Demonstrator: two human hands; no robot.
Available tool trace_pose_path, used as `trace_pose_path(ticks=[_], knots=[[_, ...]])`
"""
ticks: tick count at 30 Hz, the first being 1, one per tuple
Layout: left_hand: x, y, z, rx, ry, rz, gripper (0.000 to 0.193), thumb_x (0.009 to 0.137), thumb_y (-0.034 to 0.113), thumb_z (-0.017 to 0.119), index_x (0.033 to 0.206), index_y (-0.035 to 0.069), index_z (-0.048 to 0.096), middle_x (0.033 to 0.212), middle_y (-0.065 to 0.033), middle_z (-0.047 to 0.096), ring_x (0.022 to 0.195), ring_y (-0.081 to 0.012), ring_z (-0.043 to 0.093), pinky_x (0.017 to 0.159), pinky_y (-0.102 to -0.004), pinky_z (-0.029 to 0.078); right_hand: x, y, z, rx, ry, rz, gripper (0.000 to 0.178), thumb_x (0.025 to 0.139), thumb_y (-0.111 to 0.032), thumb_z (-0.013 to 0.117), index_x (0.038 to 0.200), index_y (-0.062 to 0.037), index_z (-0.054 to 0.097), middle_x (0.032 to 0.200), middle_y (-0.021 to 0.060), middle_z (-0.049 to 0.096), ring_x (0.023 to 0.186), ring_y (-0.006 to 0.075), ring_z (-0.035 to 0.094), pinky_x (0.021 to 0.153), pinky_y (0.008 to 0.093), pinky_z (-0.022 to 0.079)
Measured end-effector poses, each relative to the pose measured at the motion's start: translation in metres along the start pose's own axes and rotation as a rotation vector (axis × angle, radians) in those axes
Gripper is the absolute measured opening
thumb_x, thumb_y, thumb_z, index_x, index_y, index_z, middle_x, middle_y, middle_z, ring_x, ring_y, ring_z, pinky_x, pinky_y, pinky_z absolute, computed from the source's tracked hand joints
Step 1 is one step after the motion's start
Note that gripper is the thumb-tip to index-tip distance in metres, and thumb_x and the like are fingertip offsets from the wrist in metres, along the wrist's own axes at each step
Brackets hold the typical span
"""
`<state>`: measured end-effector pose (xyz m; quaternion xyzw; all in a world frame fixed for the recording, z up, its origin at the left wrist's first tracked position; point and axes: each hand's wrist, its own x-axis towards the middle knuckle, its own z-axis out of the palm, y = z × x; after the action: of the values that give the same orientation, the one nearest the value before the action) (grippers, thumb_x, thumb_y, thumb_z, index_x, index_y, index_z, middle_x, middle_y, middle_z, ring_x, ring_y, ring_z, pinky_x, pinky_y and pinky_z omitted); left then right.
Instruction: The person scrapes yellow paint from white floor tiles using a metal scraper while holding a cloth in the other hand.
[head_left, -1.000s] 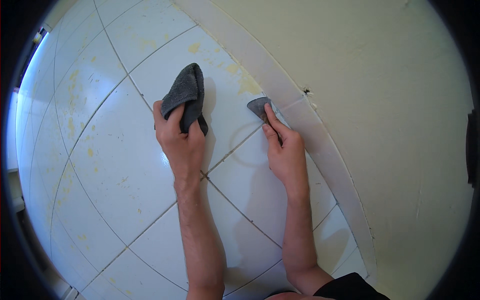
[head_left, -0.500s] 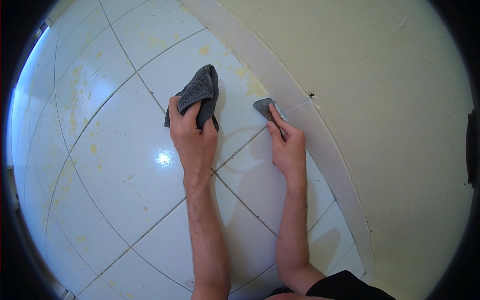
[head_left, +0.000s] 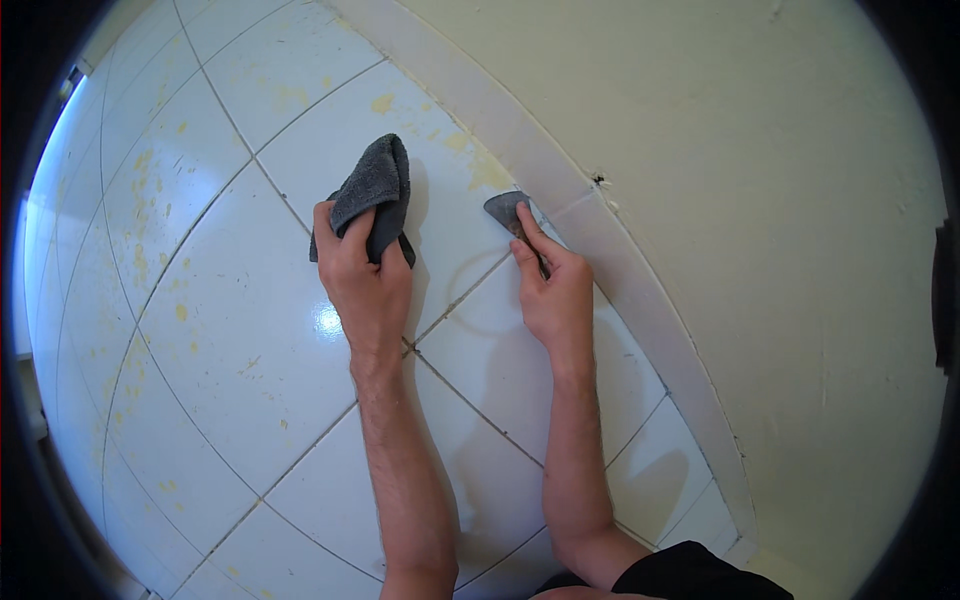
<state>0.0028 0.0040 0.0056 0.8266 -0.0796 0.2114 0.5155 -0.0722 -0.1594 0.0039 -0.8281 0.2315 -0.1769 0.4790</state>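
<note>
My left hand [head_left: 366, 290] is closed around a folded dark grey cloth [head_left: 376, 185], held just over the white tiled floor [head_left: 260, 370]. Whether the cloth touches the tile I cannot tell. To its right, my right hand [head_left: 558, 290] grips a scraper [head_left: 508, 210] by its handle, with the index finger stretched along it toward the wide grey blade. The blade lies on the floor close to the skirting. Just beyond its edge is a pale yellow stain [head_left: 487, 172].
A tiled skirting [head_left: 625, 250] runs along the cream wall [head_left: 780, 250] on the right. A small dark hole [head_left: 600, 181] shows above it. More yellow spots [head_left: 140, 230] dot the floor at the left. A bright opening [head_left: 45, 190] is at the far left.
The whole view has shifted a little, so both hands appear slightly farther left. My grip on the cloth and on the scraper is the same, and the blade stays near the stain.
</note>
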Motion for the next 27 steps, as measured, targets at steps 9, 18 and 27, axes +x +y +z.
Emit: trace_pose_path(ticks=[9,18,27], knots=[[-0.003,-0.006,0.002,0.025,-0.018,0.004,0.027,0.085,-0.013,0.057,0.111,-0.009,0.066,0.11,-0.0148,0.055,0.097,-0.0297,0.062,0.087,-0.0312,0.051,-0.003,-0.011,-0.005,-0.132,-0.02,0.025,0.035,0.097,-0.01,0.066,0.131,-0.009,0.07,0.072,0.0247,0.063,0.052,0.0257,0.043,0.059,0.0339,0.046],[-0.002,-0.006,0.002,0.007,-0.027,-0.009,0.027,0.085,-0.013,0.057,0.111,-0.009,0.066,0.111,-0.0151,0.055,0.099,-0.0292,0.062,0.087,-0.0297,0.05,-0.009,-0.006,-0.002,-0.073,0.057,-0.012,0.036,0.096,-0.01,0.066,0.132,-0.0097,0.07,0.073,0.0265,0.063,0.05,0.028,0.049,0.056,0.0342,0.046],[-0.002,-0.006,0.003,-0.009,-0.019,0.005,0.028,0.085,-0.013,0.057,0.111,-0.009,0.066,0.111,-0.0153,0.056,0.098,-0.0295,0.062,0.086,-0.0308,0.051,-0.005,-0.004,-0.002,-0.016,-0.062,0.077,0.037,0.098,-0.007,0.064,0.135,-0.0087,0.068,0.069,0.0036,0.055,0.065,0.0044,0.038,0.058,0.0236,0.04]])
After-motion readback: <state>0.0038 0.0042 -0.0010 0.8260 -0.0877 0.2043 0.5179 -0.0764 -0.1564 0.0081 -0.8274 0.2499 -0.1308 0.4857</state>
